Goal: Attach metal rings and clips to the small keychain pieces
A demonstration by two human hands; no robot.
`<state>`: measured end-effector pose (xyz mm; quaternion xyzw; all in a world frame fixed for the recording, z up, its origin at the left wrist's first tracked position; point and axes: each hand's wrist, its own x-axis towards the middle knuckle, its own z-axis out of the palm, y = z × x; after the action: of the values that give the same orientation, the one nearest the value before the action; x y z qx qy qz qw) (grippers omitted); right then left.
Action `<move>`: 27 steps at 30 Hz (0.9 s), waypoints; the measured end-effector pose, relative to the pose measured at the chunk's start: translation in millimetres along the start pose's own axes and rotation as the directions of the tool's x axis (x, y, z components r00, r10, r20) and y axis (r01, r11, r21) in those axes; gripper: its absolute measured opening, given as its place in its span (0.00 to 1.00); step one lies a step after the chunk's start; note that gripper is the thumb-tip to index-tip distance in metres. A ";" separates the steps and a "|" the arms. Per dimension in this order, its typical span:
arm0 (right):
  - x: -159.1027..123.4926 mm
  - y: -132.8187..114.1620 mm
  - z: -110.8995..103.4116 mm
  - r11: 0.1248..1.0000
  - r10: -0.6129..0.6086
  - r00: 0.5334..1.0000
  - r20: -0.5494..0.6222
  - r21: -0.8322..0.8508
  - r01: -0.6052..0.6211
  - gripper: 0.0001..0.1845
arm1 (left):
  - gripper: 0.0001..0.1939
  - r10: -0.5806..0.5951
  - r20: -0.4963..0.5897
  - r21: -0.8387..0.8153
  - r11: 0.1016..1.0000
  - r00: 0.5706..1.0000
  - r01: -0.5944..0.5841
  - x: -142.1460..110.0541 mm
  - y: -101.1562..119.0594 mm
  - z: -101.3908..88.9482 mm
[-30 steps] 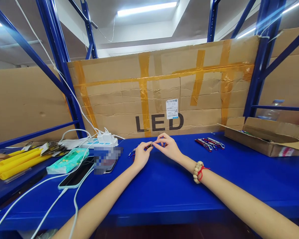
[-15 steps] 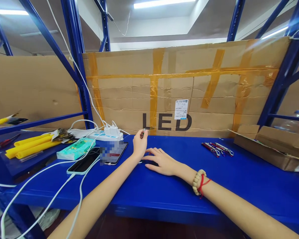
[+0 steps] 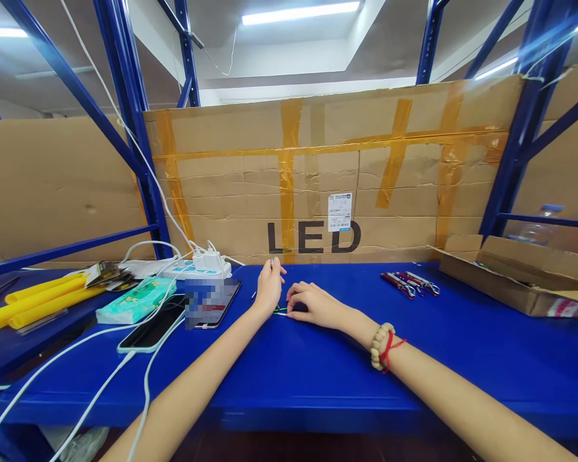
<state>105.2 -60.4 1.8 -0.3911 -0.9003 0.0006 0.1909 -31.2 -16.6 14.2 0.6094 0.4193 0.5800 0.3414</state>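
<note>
My left hand (image 3: pixel 268 289) is closed above the blue tabletop, with a small metallic tip poking out by its thumb; the rest of what it holds is hidden. Just to its right, my right hand (image 3: pixel 318 304) rests low over the table, fingers bent and thumb and forefinger drawn together. At those fingertips lies a slim green and white piece (image 3: pixel 280 311), partly covered by the hands and too small to name. Farther right, several slender red and silver pieces with metal rings (image 3: pixel 410 284) lie in a group, apart from both hands.
Left of my hands lie two phones (image 3: pixel 151 326), a green tissue pack (image 3: pixel 133 301), a white power strip (image 3: pixel 205 266) with trailing cables, and yellow tubes (image 3: pixel 43 300). An open cardboard box (image 3: pixel 505 282) stands at right. A tall cardboard sheet (image 3: pixel 221 192) closes the back.
My right hand's fingers have bent from a flatter, spread pose and drawn in at the green and white piece, which now shows. My left hand stays closed, slightly lower. The view has shifted a little.
</note>
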 end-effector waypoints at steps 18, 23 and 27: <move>-4.3 2.7 -2.5 0.974 0.226 0.970 -0.092 -0.010 -0.227 0.08 | 0.18 -0.070 0.045 -0.002 0.998 0.997 0.070 -5.2 -7.3 5.0; -2.2 6.9 0.7 0.945 0.321 0.925 -0.205 0.140 -0.297 0.13 | 0.18 -0.064 0.044 -0.029 0.997 0.997 0.066 -4.4 -7.6 4.7; 1.9 18.4 2.4 0.815 0.532 0.808 -0.252 0.412 -0.408 0.19 | 0.18 -0.075 0.044 -0.008 0.997 0.996 0.076 -4.5 -6.5 4.9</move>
<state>116.2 -46.0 -2.5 -0.5593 -0.7091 0.1327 0.4083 -27.0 -17.7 6.0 0.6038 0.4317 0.5553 0.3751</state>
